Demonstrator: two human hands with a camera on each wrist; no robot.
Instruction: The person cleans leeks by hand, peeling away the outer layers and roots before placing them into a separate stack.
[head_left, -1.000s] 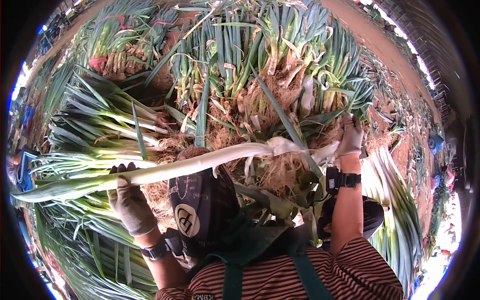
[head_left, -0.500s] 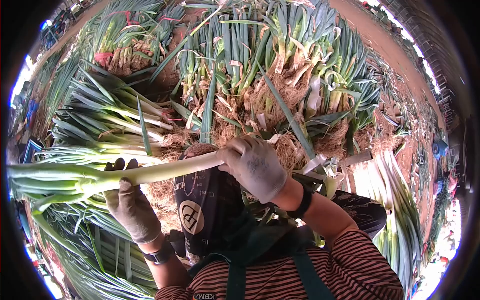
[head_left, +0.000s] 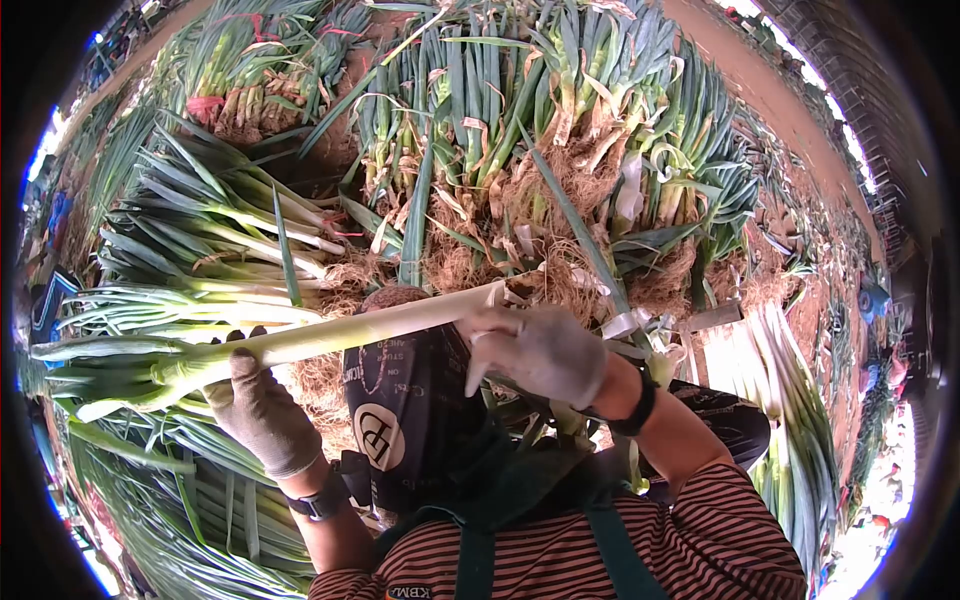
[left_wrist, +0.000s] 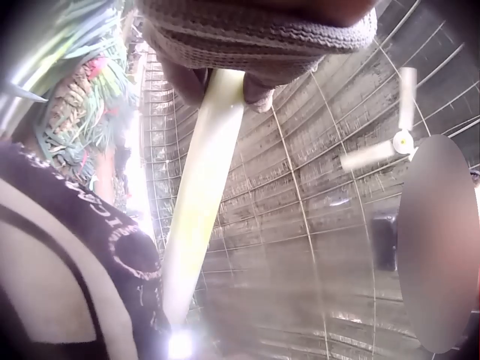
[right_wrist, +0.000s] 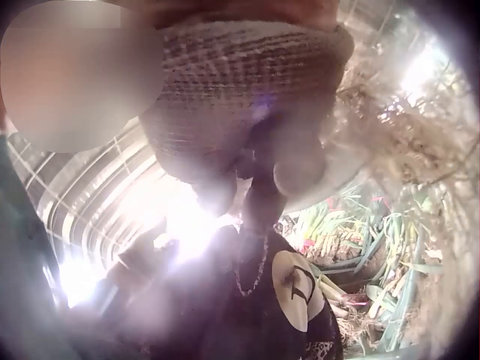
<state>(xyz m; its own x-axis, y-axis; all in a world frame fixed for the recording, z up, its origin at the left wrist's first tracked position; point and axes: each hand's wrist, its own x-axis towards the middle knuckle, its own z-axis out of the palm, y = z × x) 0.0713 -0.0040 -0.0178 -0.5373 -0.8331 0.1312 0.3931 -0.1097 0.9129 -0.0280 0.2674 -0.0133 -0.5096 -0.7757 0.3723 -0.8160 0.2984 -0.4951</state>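
In the head view, a long green onion (head_left: 380, 325) lies across in front of the person, leaves to the left and white end to the right. The gloved left hand (head_left: 262, 415) grips it just below where the leaves part. Its pale stalk (left_wrist: 202, 180) runs down from the left fingers in the left wrist view. Close under the white end is the gloved right hand (head_left: 545, 355), blurred, fingertips at the stalk. The same right glove (right_wrist: 240, 97) fills the top of the right wrist view; I cannot tell whether its fingers pinch anything.
Uncleaned green onions with brown roots (head_left: 550, 200) are heaped ahead. More lie on the left (head_left: 200, 230), and white-stemmed ones (head_left: 790, 390) lie at the right. A dark printed cloth (head_left: 390, 400) covers the person's knee. A tied bunch (head_left: 250, 95) stands at the far left.
The right hand came in from the far right, where the onion's rooty end was, and grasped the white stalk. It then shifted slightly right and down. The left hand keeps its grip.
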